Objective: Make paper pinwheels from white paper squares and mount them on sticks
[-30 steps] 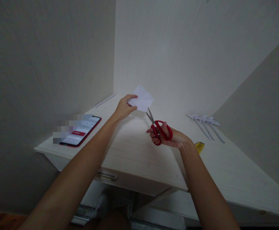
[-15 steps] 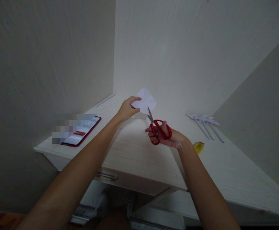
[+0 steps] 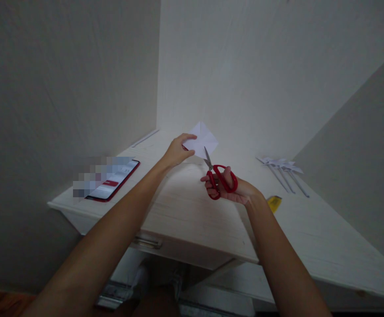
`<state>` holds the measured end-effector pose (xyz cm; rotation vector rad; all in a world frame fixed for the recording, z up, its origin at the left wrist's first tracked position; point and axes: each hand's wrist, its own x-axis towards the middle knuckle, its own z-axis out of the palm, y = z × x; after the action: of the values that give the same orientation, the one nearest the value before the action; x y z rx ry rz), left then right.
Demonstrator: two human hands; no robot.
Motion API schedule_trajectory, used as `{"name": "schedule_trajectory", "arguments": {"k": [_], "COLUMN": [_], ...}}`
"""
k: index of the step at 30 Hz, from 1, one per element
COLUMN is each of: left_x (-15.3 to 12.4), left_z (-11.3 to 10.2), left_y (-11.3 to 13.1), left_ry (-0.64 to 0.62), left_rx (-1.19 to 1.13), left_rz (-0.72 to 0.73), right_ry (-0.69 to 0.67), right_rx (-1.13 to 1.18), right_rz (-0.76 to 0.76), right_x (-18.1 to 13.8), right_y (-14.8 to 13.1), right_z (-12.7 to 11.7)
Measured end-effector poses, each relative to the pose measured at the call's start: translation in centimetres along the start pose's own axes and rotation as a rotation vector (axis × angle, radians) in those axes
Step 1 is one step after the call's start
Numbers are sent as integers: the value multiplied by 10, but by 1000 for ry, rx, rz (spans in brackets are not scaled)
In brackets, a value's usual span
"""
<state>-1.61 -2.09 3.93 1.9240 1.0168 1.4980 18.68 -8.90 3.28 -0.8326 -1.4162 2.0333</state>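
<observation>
Between thumb and fingers, my left hand (image 3: pixel 179 150) pinches the left corner of a white square of paper (image 3: pixel 202 138) with crease lines across it. The paper is held up above the table, one corner pointing away from me. My right hand (image 3: pixel 226 185) has its thumb and fingers through the red handles of a pair of scissors (image 3: pixel 213 174). Their blades are parted and point up and away, at the paper's near corner. Whether a blade touches the paper I cannot tell.
A phone (image 3: pixel 114 181) in a red case lies at the left. On the right are several white paper pinwheels (image 3: pixel 282 166) on thin sticks and a yellow packet-like thing (image 3: pixel 274 203), partly behind my right forearm. A thin white stick (image 3: pixel 144 138) lies by the left wall. The white table (image 3: pixel 185 211) has a drawer.
Little differs. The paper and both hands appear slightly further right, along with a small shift of the whole view. Both holds are the same.
</observation>
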Motion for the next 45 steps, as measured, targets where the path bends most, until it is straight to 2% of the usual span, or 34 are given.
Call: {"name": "schedule_trajectory", "arguments": {"k": [26,32,41,45], "left_x": [1,1,0,1], "left_z": [0,1,1,1], "left_y": [-2,2,4,3], "left_ry": [-11,-14,-12,-6], "left_rx": [39,35,-1,-34], "left_rz": [43,25,16,10], "right_ry": [12,18,-46,-15], "right_rx": [1,25,101,118], "right_rz": [19,30,3,-1], "right_x": [0,-1,3,3], "right_y": [1,-1,3,2], "right_z": [-2,1,-3,-1]}}
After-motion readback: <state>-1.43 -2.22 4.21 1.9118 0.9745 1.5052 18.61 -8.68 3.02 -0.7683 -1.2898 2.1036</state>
